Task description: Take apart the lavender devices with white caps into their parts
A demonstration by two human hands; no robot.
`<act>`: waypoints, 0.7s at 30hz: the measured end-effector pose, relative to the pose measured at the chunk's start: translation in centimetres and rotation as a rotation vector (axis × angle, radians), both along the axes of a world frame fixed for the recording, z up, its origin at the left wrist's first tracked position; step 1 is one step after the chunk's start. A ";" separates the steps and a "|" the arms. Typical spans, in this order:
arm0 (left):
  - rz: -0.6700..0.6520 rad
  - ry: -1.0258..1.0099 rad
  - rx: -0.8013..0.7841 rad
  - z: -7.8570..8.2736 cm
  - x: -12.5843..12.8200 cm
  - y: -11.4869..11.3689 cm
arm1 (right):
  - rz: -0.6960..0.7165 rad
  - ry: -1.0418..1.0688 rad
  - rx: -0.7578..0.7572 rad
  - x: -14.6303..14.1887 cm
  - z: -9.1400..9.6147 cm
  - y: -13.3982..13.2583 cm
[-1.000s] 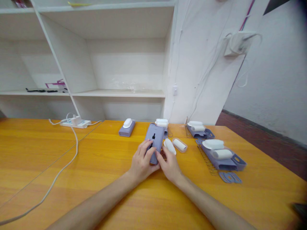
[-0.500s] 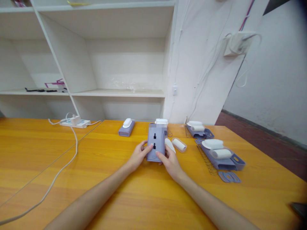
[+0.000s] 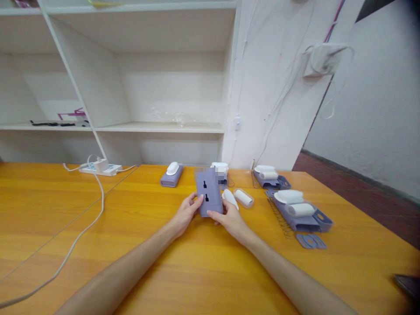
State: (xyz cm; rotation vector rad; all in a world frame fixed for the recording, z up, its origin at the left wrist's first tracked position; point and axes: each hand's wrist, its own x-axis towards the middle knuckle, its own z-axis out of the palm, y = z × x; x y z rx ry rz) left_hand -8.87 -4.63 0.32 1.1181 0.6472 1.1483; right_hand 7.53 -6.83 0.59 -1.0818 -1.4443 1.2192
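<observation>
Between my two hands a purple-grey plastic casing is held up off the table, its face with two black keyhole-shaped slots turned towards me. My left hand grips its left edge, thumb on the face near the lower slot. At the lower right corner my right hand pinches it, thumb across the bottom of the face. Fingers behind the casing are partly hidden. Just beyond my right hand lie a white oval cover and a white roll-shaped part in a clear shell.
Purple casings with white parts lie at the right, back right and back left. Flat purple rings and a wire spring are beside them. A power strip trails a cable across the left.
The casing has tilted, its top leaning left, and shifted slightly left in my hands. Both hands keep hold of it. The view has shifted a little.
</observation>
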 end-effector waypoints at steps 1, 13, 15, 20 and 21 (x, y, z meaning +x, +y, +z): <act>0.017 0.010 0.010 -0.1 0.1 -0.1 | 0.008 0.002 -0.014 0.1 0.1 0.0; 0.192 -0.040 -0.090 0.0 2.9 -0.7 | 0.034 0.172 -0.098 0.8 0.3 0.3; 0.183 -0.037 -0.102 0.4 3.1 -0.7 | 0.040 0.198 -0.086 0.8 0.3 0.2; 0.204 -0.010 -0.063 1.4 4.0 -0.4 | 0.057 0.346 -0.099 1.2 0.4 0.0; 0.223 -0.017 -0.045 1.4 4.4 -0.3 | 0.042 0.367 -0.098 1.2 0.4 0.1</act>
